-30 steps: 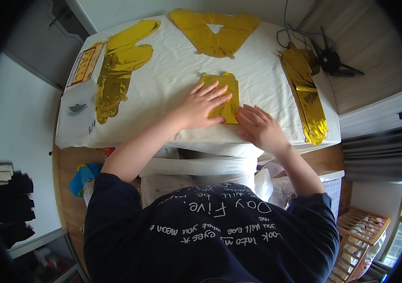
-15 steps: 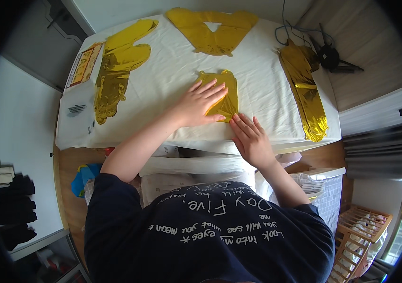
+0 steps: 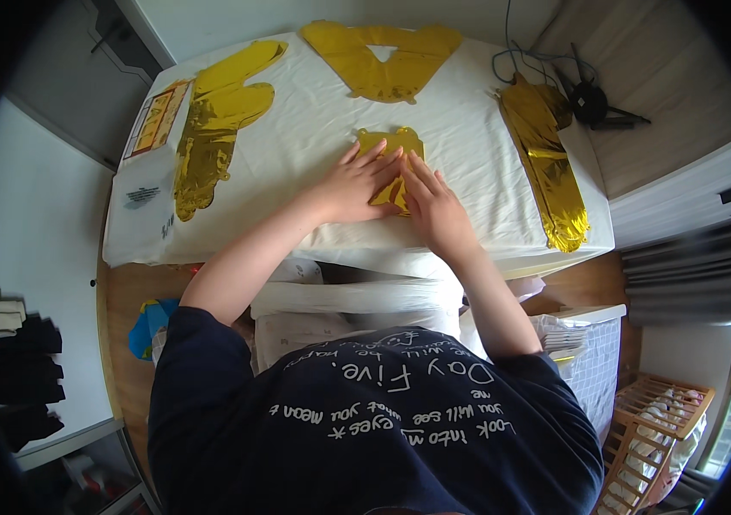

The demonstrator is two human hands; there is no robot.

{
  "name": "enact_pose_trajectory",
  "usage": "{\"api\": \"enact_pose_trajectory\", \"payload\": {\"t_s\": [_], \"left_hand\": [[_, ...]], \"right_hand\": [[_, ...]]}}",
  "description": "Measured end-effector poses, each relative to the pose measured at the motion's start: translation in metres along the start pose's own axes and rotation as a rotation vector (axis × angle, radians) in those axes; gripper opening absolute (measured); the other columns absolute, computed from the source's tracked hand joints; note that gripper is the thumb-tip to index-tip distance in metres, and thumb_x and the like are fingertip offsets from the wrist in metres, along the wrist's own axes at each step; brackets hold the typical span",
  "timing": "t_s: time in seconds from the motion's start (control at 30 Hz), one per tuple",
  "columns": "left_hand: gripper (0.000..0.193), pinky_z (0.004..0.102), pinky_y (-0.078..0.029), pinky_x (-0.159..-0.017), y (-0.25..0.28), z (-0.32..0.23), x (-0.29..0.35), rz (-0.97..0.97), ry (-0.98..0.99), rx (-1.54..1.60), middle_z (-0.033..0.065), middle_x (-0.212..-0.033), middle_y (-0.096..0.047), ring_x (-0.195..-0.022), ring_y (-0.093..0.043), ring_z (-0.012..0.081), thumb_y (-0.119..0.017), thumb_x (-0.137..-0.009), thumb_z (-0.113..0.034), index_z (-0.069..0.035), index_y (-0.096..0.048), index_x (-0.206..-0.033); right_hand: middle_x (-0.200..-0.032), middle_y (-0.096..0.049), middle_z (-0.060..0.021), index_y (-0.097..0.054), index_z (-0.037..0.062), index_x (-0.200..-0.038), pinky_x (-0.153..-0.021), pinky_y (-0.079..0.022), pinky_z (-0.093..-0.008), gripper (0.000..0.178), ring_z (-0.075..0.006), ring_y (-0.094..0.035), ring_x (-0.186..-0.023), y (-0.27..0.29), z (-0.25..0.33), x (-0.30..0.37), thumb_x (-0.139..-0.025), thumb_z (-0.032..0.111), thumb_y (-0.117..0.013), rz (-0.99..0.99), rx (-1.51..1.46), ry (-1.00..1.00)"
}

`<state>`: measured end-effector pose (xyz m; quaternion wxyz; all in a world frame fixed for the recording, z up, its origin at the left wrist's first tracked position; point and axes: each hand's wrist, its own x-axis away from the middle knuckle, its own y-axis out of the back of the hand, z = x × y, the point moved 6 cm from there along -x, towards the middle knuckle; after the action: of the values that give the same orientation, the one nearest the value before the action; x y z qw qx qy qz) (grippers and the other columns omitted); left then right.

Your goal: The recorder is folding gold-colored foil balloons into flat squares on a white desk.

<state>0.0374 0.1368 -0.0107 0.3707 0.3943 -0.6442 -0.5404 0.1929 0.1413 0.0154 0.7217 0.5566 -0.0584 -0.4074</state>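
Note:
A folded gold foil balloon (image 3: 391,137) lies flat on the white-covered table, near its front edge. My left hand (image 3: 357,187) rests palm down on its left part, fingers stretched out and slightly apart. Flat along the right part lies my right hand (image 3: 438,210), its fingers straight and pointing away from me, their tips near the left fingertips. Both hands press on the foil without gripping it, and they hide much of its middle and lower right edge.
Flat gold foil balloons lie at the left (image 3: 211,133), the far middle (image 3: 383,64) and the right (image 3: 537,154). A printed package (image 3: 155,120) and a clear plastic bag (image 3: 138,210) sit at the left edge. A black device (image 3: 589,103) with cables stands back right.
My right hand has slid from the lower right corner of the folded foil up and left onto it, closer to my left hand. The left hand stays in nearly the same place.

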Motion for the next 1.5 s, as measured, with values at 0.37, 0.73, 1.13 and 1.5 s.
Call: {"api": "enact_pose_trajectory", "payload": {"t_s": [0.37,0.73,1.13,1.5], "left_hand": [[0.068,0.0469,-0.011,-0.13,0.026,0.05,0.039,-0.279,0.048,1.162,0.0098,-0.174,-0.017,-0.16,-0.015,0.0215,-0.054,-0.106,-0.02,-0.007,-0.022,-0.165],[0.06,0.0575,-0.016,-0.126,-0.004,-0.012,0.088,-0.255,0.096,0.155,0.0138,-0.163,-0.039,-0.153,-0.035,0.0272,-0.052,-0.107,-0.036,-0.005,-0.04,-0.157],[0.088,0.0525,-0.016,-0.128,-0.002,-0.013,0.096,-0.183,-0.008,-0.095,0.0148,-0.168,-0.03,-0.157,-0.025,0.0282,-0.051,-0.101,-0.062,-0.003,-0.027,-0.162],[0.076,0.0477,-0.03,-0.123,0.009,-0.023,0.104,-0.331,-0.053,-0.091,0.0123,-0.157,-0.05,-0.143,-0.048,0.0263,-0.065,-0.094,-0.057,-0.005,-0.054,-0.148]], "right_hand": [[-0.162,-0.04,-0.0169,-0.047,0.0026,-0.152,-0.125,-0.026,-0.0481,0.053,-0.0299,-0.035,-0.152,-0.023,-0.008,0.001,-0.108,0.033,-0.048,0.122,0.222,-0.038],[-0.164,-0.039,-0.0142,-0.042,0.0052,-0.156,-0.126,-0.025,-0.0473,0.059,-0.0277,-0.032,-0.154,-0.019,-0.004,0.001,-0.108,0.038,-0.048,0.157,0.264,-0.059],[-0.169,-0.028,-0.0156,-0.031,0.004,-0.161,-0.128,-0.019,-0.0465,0.067,-0.0278,-0.024,-0.158,-0.019,-0.008,0.0,-0.109,0.046,-0.04,0.301,0.309,-0.021],[-0.163,-0.038,-0.0202,-0.032,0.0042,-0.161,-0.128,-0.019,-0.0446,0.065,-0.0318,-0.031,-0.154,0.001,-0.022,-0.001,-0.109,0.04,-0.046,0.362,-0.075,0.007]]}}
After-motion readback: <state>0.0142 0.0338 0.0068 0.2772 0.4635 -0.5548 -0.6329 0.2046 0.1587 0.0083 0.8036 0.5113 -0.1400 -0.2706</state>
